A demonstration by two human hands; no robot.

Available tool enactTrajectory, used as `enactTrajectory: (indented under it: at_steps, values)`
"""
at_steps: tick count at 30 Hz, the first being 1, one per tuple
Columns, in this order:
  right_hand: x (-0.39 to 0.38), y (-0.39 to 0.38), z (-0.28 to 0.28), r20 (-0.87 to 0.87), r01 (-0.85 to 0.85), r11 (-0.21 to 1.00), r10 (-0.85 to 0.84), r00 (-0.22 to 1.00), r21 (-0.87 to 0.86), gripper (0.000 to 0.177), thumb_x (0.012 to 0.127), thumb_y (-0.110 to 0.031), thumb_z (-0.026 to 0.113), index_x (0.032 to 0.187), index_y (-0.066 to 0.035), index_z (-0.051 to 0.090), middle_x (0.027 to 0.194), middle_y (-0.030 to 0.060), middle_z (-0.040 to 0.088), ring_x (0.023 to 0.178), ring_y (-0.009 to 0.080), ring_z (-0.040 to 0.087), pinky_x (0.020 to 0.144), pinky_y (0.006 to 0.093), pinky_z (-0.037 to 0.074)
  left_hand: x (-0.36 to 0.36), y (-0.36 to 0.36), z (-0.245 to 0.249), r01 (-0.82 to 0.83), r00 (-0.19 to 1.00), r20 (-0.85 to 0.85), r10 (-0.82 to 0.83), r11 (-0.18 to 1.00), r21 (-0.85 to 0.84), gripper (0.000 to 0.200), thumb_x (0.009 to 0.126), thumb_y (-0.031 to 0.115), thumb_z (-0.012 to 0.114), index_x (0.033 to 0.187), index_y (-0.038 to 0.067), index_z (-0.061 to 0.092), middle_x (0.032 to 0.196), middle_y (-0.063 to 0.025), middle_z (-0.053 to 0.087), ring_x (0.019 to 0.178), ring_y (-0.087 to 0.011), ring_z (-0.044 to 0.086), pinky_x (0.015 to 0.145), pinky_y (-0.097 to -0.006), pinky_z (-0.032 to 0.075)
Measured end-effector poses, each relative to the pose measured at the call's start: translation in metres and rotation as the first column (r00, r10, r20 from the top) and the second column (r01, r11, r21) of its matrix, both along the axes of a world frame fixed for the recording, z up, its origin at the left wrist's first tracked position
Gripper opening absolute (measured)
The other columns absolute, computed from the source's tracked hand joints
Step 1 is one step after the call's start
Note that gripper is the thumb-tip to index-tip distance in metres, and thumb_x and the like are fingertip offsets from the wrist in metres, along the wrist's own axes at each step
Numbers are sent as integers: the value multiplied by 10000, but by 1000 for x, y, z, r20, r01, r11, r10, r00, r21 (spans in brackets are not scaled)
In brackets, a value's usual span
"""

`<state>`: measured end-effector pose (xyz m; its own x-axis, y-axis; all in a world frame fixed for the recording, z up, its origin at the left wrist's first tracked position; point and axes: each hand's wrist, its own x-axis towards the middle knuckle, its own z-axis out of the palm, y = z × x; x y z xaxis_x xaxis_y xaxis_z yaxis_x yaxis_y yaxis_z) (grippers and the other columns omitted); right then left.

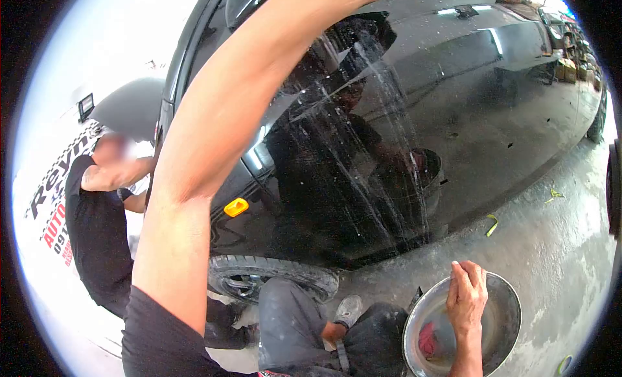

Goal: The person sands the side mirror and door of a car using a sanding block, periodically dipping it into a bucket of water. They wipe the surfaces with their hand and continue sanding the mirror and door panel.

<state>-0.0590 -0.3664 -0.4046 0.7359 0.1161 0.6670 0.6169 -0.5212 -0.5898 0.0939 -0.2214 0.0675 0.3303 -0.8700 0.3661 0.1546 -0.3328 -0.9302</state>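
"Hovering where, your right hand [467, 293]?"

"Above the metal basin [504, 325], fingers bunched narrow; whether they grip anything, I cannot tell. The red cloth [427, 340] lies in the basin, left of the hand."

"And the surroundings?"

"Beyond the hand: glossy black car [479, 124], pale-streaked; grey floor [551, 241]. Far left: co-worker [97, 228], lettered wall [48, 202]. My left hand is outside the view, state unknown."
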Motion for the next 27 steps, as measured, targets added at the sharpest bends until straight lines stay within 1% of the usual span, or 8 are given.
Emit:
enactTrajectory:
  at_steps: [3,5,8,19,20,23,25,27]
  values:
    - [0,2,-2,-18,0,1000,1,1000,22,259,851,22,674,1106,-15,700,1057,172,666,950,368,647,807,454,553,-68,43,7,57,965,-246,-89,989,-135,96,891,109,682,838,36,712,872,-97,665,886,-265,605,812,-411,463]
    - [-2,3,4,-30,-9,1000,10,999,21,199,894,21,657,1088,16,703,1032,177,664,942,357,647,814,441,542,-104,77,2,155,933,-275,-233,948,-279,27,854,49,705,865,26,697,808,-84,604,816,-267,578,742,-395,468]
    - [-5,5,5,-41,-13,1000,14,999,19,197,896,22,657,1088,21,703,1040,181,665,946,359,645,826,440,538,-132,134,-2,268,919,-195,-342,906,-326,169,869,90,819,1027,84,762,925,-37,738,797,-137,685,710,-263,524]
    - [-3,6,0,-74,-65,997,63,995,-34,244,904,39,643,1142,1,677,1092,181,650,976,373,632,856,452,525,-113,163,-62,248,919,-173,-353,862,-441,297,800,13,826,1068,129,778,918,-62,697,797,-185,679,703,-303,549]
    - [-3,6,0,-79,-65,997,61,995,-41,247,903,40,643,1144,0,677,1091,181,649,977,372,632,856,453,524,-107,168,-57,289,926,-164,-341,918,-273,396,723,-20,832,1088,124,778,926,-55,672,804,-208,658,705,-312,549]
    - [-4,6,0,-93,-51,997,46,995,-54,254,903,44,642,1150,-1,676,1090,181,649,981,370,632,855,453,523,-89,165,-57,316,937,-118,-330,941,-123,447,679,-23,809,1106,104,766,932,-47,658,818,-224,634,722,-322,545]
    - [-4,6,0,-97,-53,997,47,994,-64,257,904,48,640,1154,-3,675,1090,180,649,981,368,631,853,453,523,-75,166,-67,388,911,-104,-400,914,-117,242,771,22,747,1011,13,724,864,-80,598,797,-262,584,717,-362,497]
    - [-3,6,-3,-98,-62,996,56,994,-58,254,910,49,636,1156,-2,673,1087,180,650,974,369,630,849,457,522,-86,169,-72,225,972,-57,-226,974,-32,440,693,-9,789,1122,78,746,947,-46,650,830,-236,617,741,-338,540]
